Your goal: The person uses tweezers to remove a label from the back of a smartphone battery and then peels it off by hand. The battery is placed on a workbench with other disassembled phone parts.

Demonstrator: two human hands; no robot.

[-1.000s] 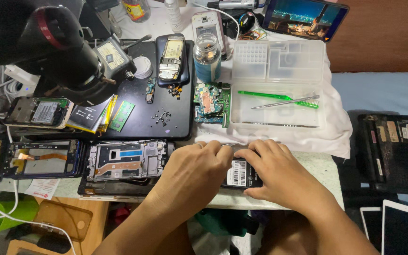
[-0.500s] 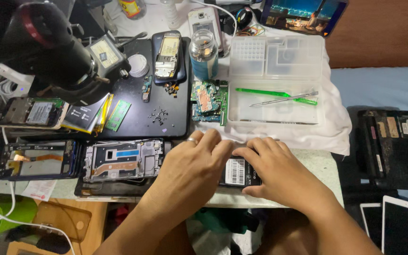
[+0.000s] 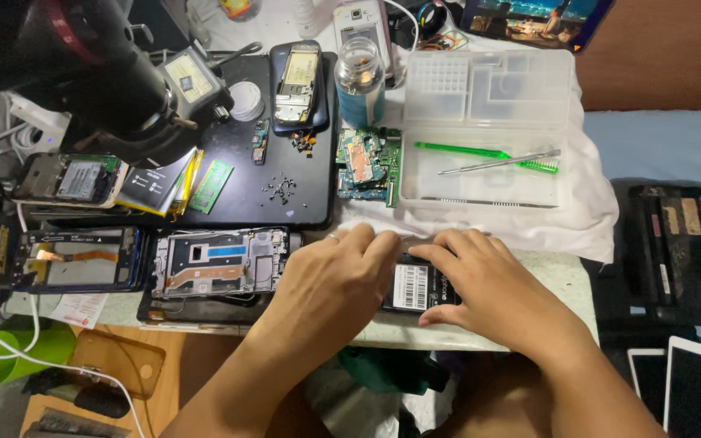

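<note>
Two hands, left (image 3: 330, 284) and right (image 3: 492, 288), arch palms-down, fingers pressed together onto a black battery-like slab (image 3: 417, 285) at the worktable's (image 3: 561, 280) front edge.

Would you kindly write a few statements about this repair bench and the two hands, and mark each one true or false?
1. Both hands rest on the black battery. True: the left hand and right hand cover its ends.
2. The green tool lies on the black mat. False: it lies in the clear plastic tray.
3. The opened phone frame sits left of the left hand. True.
4. The glass bottle lies on its side. False: it stands upright.
</note>
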